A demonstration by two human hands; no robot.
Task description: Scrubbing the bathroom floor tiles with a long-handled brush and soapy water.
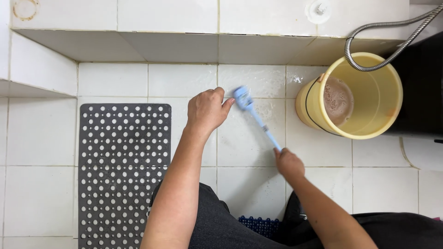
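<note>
Two bare hands work over a white tiled floor (115,80), seen from above. The right hand (290,163) is closed in a full fist around the lower end of a light blue brush (256,117), with no gap showing between fingers and handle. From that grip the thin handle slants up and to the left, and the brush head presses on a wet, soapy tile well beyond the fist. The left hand (207,109) sits at the far end of the brush from the grip, loosely curled with knuckles up; its fingertips reach toward the brush head and seem just to touch it, holding nothing that can be seen. Above and to the right of the gripping fist stands a yellow bucket (383,99) with murky brownish water in it, near the brush but apart from it. A metal shower hose (369,68) loops over the bucket's rim. Far to the left of the grip, past the left forearm, lies a grey perforated mat (122,170). Just below the grip, between the person's dark-clothed knees, a small piece of blue grid mat (260,226) shows.
</note>
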